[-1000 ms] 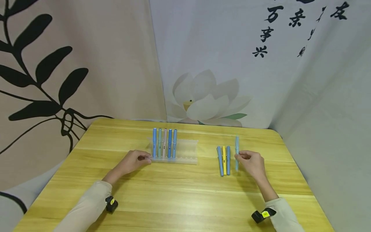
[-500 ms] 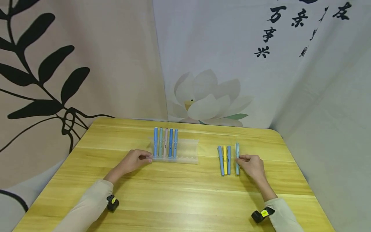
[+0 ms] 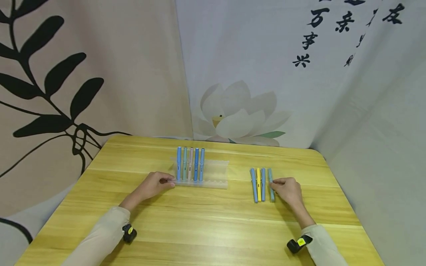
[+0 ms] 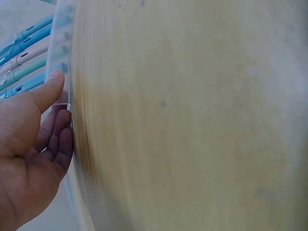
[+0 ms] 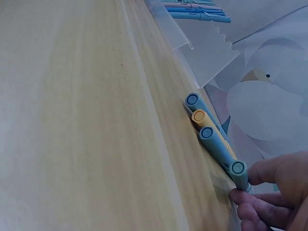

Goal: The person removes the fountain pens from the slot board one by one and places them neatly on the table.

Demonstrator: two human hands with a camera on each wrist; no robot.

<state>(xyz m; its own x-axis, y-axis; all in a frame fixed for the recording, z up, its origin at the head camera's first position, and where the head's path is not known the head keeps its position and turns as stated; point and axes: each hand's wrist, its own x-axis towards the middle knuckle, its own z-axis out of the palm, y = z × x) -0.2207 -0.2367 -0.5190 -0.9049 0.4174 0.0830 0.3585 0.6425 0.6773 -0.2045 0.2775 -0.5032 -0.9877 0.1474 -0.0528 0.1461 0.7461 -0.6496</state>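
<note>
A clear plastic rack (image 3: 214, 184) holds several pens side by side in its left part: blue, pale green, pink and two more blue. The left hand (image 3: 155, 186) pinches the rack's left end, thumb on the front strip (image 4: 60, 48) in the left wrist view. To the right, a yellow pen (image 3: 258, 184) lies between two blue pens (image 3: 254, 185) (image 3: 263, 184). Just right of them, the right hand (image 3: 288, 189) pinches a light green-blue pen (image 3: 270, 175) between thumb and fingers; in the right wrist view that pen's end (image 5: 238, 167) is close beside the nearer blue pen (image 5: 214, 144).
Both groups stand on a wooden table (image 3: 199, 229) with its rear edge against hanging cloth. The cloth (image 3: 233, 55) carries a lotus print and dark characters; a leafy print (image 3: 43, 125) is at the left.
The right hand has brought the light green-blue pen toward the front and then left, closer to the three loose pens. The left hand still grips the rack's end.
</note>
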